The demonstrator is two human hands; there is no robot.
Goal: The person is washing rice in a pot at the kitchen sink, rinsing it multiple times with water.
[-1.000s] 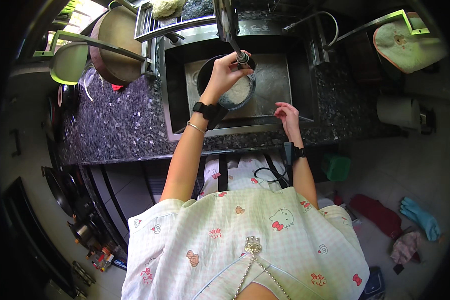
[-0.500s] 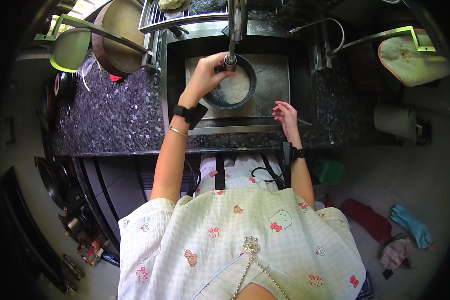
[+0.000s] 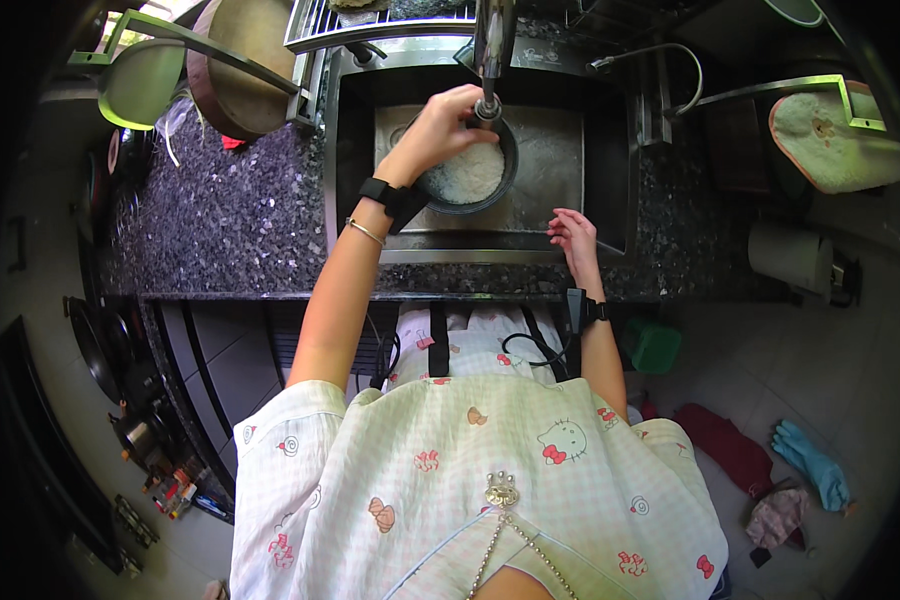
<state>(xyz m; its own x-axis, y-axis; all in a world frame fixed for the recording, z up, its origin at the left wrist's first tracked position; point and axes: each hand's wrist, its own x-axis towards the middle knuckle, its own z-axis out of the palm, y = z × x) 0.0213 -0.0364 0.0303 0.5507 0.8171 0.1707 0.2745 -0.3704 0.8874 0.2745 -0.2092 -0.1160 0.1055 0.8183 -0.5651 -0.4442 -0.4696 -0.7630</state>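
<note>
My left hand point(image 3: 438, 132) reaches over the sink, its thumb and fingers closed round the end of the metal tap point(image 3: 487, 108). Below it, a round dark pot point(image 3: 513, 172) stands on the sink floor point(image 3: 550, 160). White grains that look like rice point(image 3: 477, 174) lie inside, apparently in water; my hand and wrist cover the pot's left part. Whether water is running from the tap, I cannot tell. Over the front right corner of the sink hovers my right hand point(image 3: 574, 238), fingers loosely bent and apart, holding nothing.
Speckled dark stone counter point(image 3: 230, 220) surrounds the sink. A metal rack point(image 3: 380, 38) stands behind it, with a round wooden board point(image 3: 245, 70) at left. A thin curved spout point(image 3: 692, 70) rises at right. Blue gloves point(image 3: 813, 465) and cloths point(image 3: 725, 445) lie on the floor at right.
My left hand and the tap end have shifted a little to the right over the pot. My right hand keeps nearly the same place and pose.
</note>
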